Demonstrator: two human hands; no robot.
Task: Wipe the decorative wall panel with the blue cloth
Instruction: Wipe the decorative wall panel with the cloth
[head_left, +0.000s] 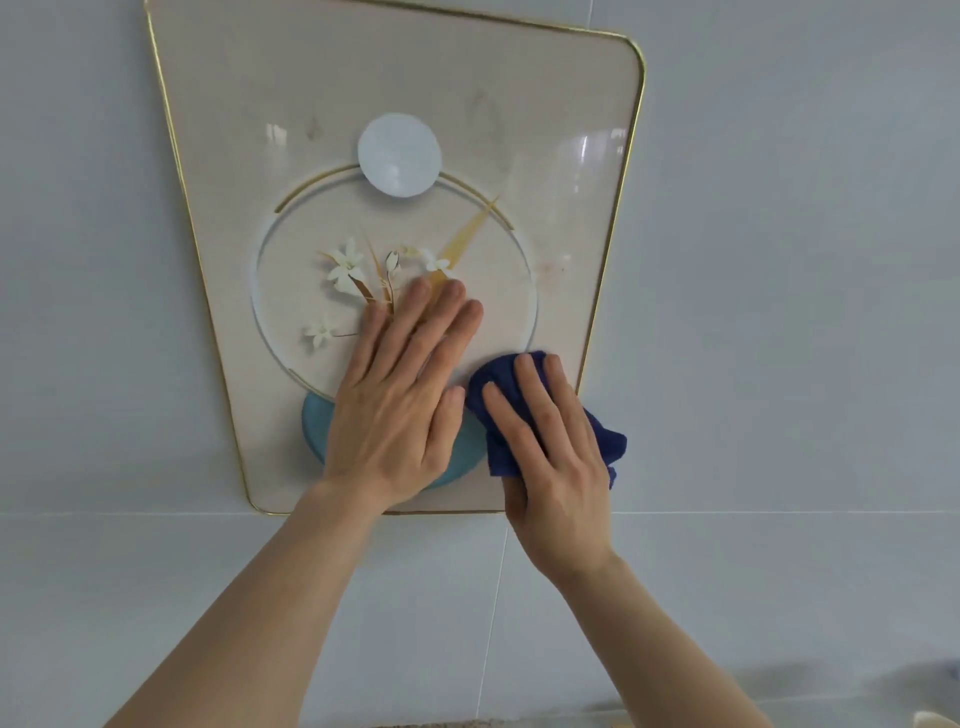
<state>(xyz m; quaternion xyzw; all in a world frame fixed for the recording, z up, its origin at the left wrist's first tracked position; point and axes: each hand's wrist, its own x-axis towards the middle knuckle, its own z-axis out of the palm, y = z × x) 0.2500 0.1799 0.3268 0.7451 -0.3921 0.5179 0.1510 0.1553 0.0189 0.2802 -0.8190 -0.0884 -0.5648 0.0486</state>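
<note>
The decorative wall panel (545, 130) is beige with a gold rim, a pale round disc, a ring motif, white flowers and a teal shape at the bottom. It hangs on a grey tiled wall. My left hand (400, 395) lies flat on its lower middle, fingers spread, holding nothing. My right hand (550, 457) presses the dark blue cloth (605, 441) against the panel's lower right corner. The bunched cloth sticks out above and to the right of my fingers.
Grey wall tiles (779, 312) surround the panel, with a horizontal grout line just below it. Faint smudges show on the panel's upper part. A speckled counter edge (441, 723) and a pale object (935, 719) peek in at the bottom.
</note>
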